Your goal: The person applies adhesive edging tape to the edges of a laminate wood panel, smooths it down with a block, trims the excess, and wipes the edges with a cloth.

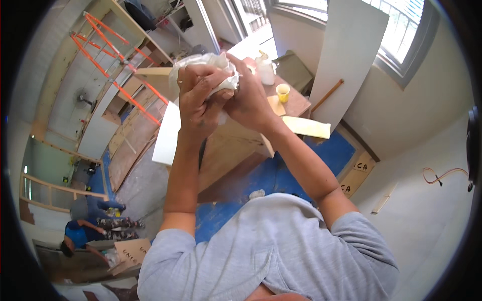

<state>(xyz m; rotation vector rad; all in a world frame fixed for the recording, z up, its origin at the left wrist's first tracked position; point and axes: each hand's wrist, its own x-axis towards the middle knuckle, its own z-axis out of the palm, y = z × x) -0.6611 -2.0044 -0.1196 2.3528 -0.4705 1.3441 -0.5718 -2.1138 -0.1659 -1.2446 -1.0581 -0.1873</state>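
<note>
Both hands are raised together in front of me around a crumpled white wad (220, 61), thin like soft plastic or cloth; I cannot tell which. My left hand (201, 103) is closed on it with the fingers curled. Against its other side, my right hand (249, 100) is closed too, its fingertips partly hidden behind the wad. Just beyond the right hand, a white plastic bottle (266, 74) and a yellow cup (282, 93) stand on a wooden work table (297, 103). A pale yellow sheet (307, 127) sticks out past the table's near edge.
An orange ladder (108, 71) stands at the left. Below my hands is a wooden panel structure (231, 150) over blue floor covering (213, 216). A tall white board (350, 55) leans by the windows. Other people (83, 235) are at the lower left.
</note>
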